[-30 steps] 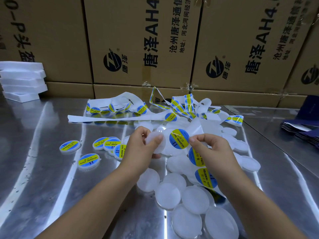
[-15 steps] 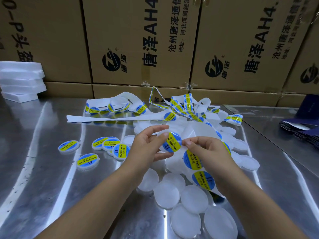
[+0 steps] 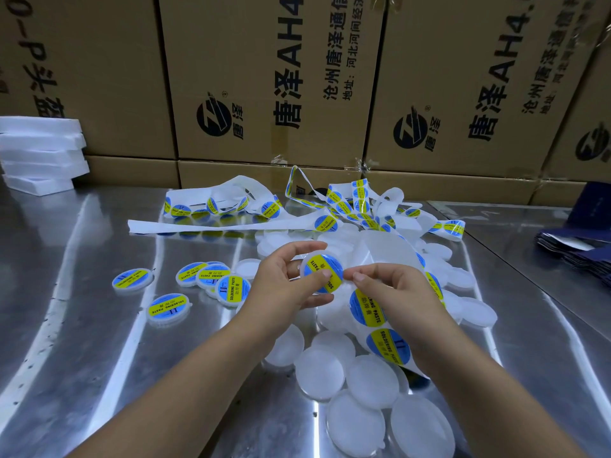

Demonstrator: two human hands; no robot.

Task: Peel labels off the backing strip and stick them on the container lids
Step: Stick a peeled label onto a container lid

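Observation:
My left hand [image 3: 281, 289] grips a round translucent lid [image 3: 322, 273] above the table, thumb pressed on the blue and yellow label that covers its top. My right hand [image 3: 400, 292] is just right of it, fingertips at the lid's edge, and holds the white backing strip [image 3: 367, 307], which runs under the palm with two more labels showing. Several blank lids [image 3: 370, 380] lie below my hands. Several labelled lids [image 3: 233, 289] lie to the left. More label strip [image 3: 347, 206] is tangled at the back.
The steel table [image 3: 66, 325] is backed by a wall of cardboard boxes [image 3: 264, 77]. A stack of white foam pieces [image 3: 39, 153] sits at the far left. Dark blue pouches [image 3: 582, 252] lie at the right edge. An emptied backing strip [image 3: 198, 226] stretches left.
A second ago the lid in my left hand was blank and the label sat on the strip. The label is now on the lid, and my hands have come closer together.

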